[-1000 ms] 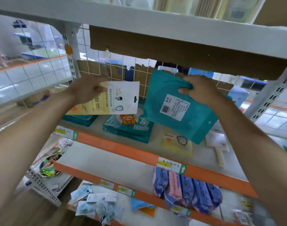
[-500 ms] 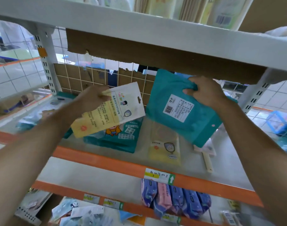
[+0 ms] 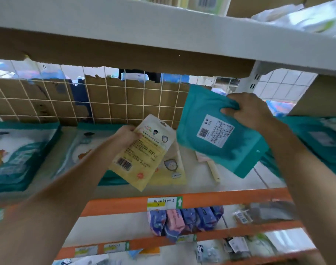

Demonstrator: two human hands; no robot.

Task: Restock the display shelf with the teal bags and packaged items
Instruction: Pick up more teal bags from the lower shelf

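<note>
Restocking looked partway done. The left hand (image 3: 128, 135) held a yellow packet (image 3: 142, 152) by its upper edge, fingers curled round it, tilted above the display shelf (image 3: 201, 199) and just over a second yellow packet (image 3: 171, 169) lying flat there. At two o'clock from it, the right hand (image 3: 247, 111) gripped a teal bag (image 3: 216, 134) by its top corner, label facing the camera, clear of the shelf surface. A left teal stack (image 3: 20, 155) already lay at nine o'clock on the shelf and a right teal stack (image 3: 320, 138) at three o'clock. Neither held item had been set down; both apparently remained to be placed.
</note>
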